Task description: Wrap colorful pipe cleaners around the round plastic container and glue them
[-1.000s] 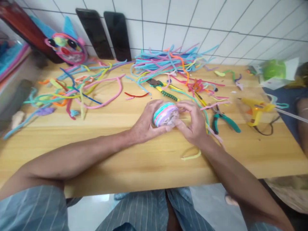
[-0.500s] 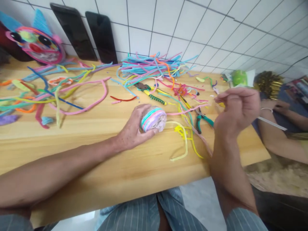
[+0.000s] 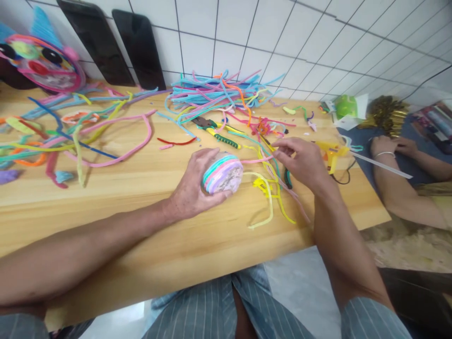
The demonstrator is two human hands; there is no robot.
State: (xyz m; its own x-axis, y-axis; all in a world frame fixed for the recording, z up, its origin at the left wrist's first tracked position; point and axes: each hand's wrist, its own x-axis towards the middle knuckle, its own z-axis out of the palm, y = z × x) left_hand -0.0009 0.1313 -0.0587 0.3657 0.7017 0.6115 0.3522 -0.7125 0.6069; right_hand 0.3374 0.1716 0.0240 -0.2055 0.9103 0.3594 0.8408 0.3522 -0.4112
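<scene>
My left hand (image 3: 196, 186) is closed around a round coil of pipe cleaners (image 3: 224, 173), banded in teal, pink and lilac with a pale, rough face. A pink pipe cleaner (image 3: 254, 161) sticks out from its right side. That strand runs to the bent fingertips of my right hand (image 3: 300, 160), which are pinched at it; its far end is hidden behind the hand. Just below, a pale yellow pipe cleaner (image 3: 271, 202) and a bright yellow one (image 3: 282, 205) lie on the wooden table (image 3: 169, 254). Teal-handled pliers (image 3: 287, 179) are partly covered by my right hand.
Green-and-yellow pliers (image 3: 222, 137) lie before a heap of pipe cleaners (image 3: 215, 94). A yellow glue gun (image 3: 332, 153) with a glue stick is at right, near another person's arm (image 3: 395, 183). Two phones (image 3: 139, 49) and a colourful face figure (image 3: 45, 61) stand at the back left.
My right hand has come left and down from beside the table's right side to the pink pipe cleaner, uncovering the glue gun. My left hand still holds the coil. The view has shifted slightly.
</scene>
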